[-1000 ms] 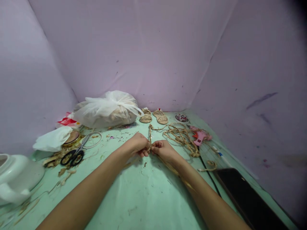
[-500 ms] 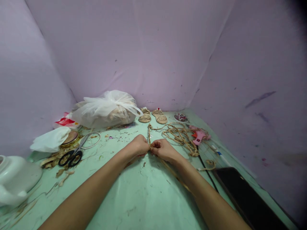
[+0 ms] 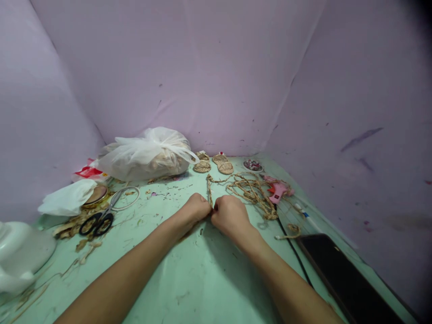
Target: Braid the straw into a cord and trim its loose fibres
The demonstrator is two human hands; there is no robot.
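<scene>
Head view: holding a braided cord (image 3: pixel 209 191) between left hand (image 3: pixel 196 207) and right hand (image 3: pixel 232 213), over the bench (image 3: pixel 189 279).
With each grip closed on the lower part, one just beside the other; cannot see the right fingertips. Leading up to a bend, then right into a loose tangle (image 3: pixel 251 190) near a pink glue gun (image 3: pixel 277 191). To the left, black-handled scissors (image 3: pixel 101 219); at the back, woven sandals (image 3: pixel 202 168) beside a white plastic bag (image 3: pixel 151 157).
</scene>
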